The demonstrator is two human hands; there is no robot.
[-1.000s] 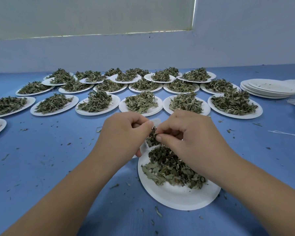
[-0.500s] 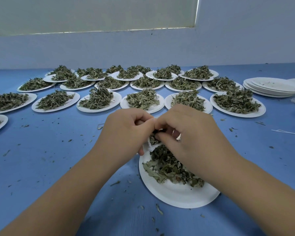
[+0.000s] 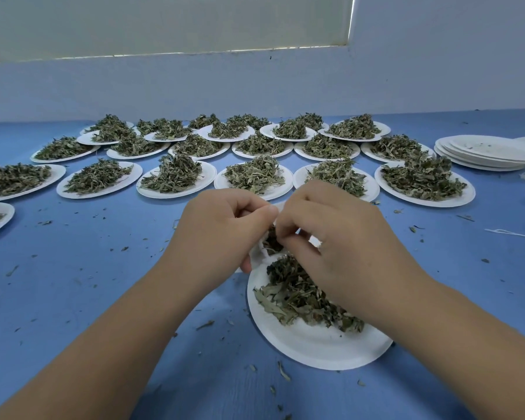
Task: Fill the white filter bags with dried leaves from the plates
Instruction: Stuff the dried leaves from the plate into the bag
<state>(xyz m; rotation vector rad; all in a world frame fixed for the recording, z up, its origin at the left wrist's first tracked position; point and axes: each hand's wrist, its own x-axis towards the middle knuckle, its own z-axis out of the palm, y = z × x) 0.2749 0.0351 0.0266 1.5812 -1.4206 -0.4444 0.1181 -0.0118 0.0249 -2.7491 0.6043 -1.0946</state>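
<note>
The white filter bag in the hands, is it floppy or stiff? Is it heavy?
Probably floppy: the filter bag crumples and bunches where the left hand grips it. Likely very light, since it holds only a few dried leaves. It seems thin, so rough pulling might tear it.

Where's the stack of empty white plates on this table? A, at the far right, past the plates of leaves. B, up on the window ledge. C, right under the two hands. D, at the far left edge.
A: the stack of empty plates sits at the far right of the table, just past the rightmost leaf-filled plate.
</note>
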